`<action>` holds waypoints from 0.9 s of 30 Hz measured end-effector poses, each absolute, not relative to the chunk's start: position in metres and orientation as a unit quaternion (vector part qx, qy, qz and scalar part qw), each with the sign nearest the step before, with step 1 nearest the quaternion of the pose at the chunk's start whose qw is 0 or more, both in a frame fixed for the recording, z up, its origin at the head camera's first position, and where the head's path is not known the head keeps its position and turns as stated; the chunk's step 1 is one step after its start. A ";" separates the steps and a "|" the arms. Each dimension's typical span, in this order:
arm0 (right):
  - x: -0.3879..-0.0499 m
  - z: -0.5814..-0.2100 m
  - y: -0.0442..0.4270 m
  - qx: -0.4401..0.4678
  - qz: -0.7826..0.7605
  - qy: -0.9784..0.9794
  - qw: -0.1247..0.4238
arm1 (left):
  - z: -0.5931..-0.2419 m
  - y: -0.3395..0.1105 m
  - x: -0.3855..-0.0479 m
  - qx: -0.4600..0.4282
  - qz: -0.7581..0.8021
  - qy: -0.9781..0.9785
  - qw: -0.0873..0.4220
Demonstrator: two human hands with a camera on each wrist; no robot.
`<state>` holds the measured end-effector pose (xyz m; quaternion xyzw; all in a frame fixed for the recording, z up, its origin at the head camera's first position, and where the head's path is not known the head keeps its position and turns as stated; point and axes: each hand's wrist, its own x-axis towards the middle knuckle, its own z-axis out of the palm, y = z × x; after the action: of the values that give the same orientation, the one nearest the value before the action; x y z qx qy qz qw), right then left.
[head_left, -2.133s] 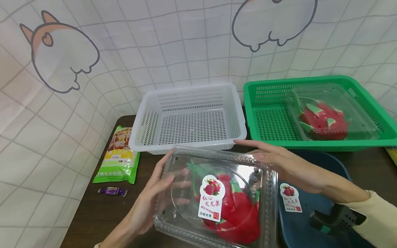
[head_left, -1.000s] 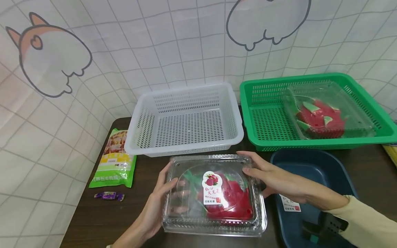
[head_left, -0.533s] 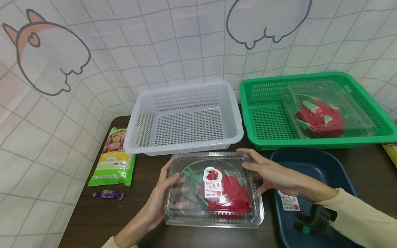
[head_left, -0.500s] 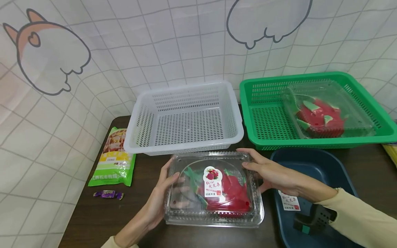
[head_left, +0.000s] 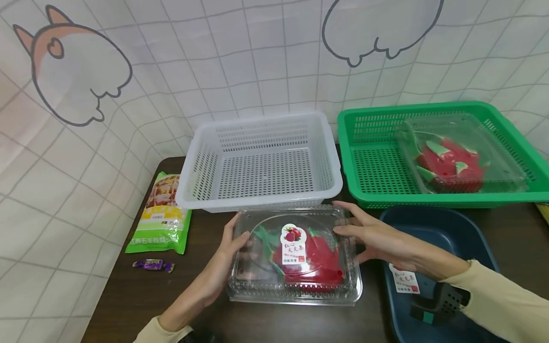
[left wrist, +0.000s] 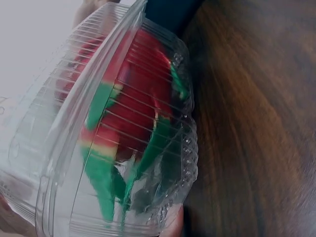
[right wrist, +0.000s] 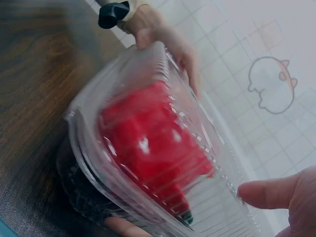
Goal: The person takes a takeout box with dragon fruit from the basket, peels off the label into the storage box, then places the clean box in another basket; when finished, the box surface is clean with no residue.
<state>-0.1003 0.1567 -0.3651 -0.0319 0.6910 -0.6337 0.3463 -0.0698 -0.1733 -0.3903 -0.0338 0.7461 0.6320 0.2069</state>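
Observation:
Between both hands is a clear plastic clamshell box (head_left: 296, 296) with a label (head_left: 293, 245) on its lid. Inside, a red toy-like dragon fruit (head_left: 317, 264) with green tips lies toward the right. My left hand (head_left: 216, 269) grips the box's left side, thumb at the lid's edge and fingers mostly hidden. The right hand (head_left: 381, 240) holds the right side, its thumb (right wrist: 269, 193) on the lid side and a finger underneath in the right wrist view. The lid looks down flat. Part of the dark table shows below the box; whether they touch, I cannot tell.
Behind stand a white basket (head_left: 259, 204) and a green basket (head_left: 373, 119) holding another boxed dragon fruit (head_left: 454, 164). A dark blue tray (head_left: 396, 314) with a loose label (head_left: 404, 280) is at right. Left lie a green snack bag (head_left: 160, 216) and a purple candy (head_left: 153, 265).
The clamshell box has levelled from a tilt and moved down, away from the head camera. The right hand has shifted from its far corner to a grip on the right side.

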 end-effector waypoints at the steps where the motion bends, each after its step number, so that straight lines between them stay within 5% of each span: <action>1: -0.100 -0.365 0.156 -0.031 -0.632 0.693 0.344 | -0.390 -0.174 -0.070 -0.034 0.632 0.746 0.206; 27: -0.101 -0.367 0.152 -0.045 -0.588 0.742 0.319 | -0.385 -0.177 -0.073 -0.017 0.579 0.788 0.208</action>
<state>-0.1008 0.1520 -0.3669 -0.0455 0.7417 -0.5882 0.3192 -0.0729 -0.1766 -0.3850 -0.0171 0.7884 0.5786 0.2082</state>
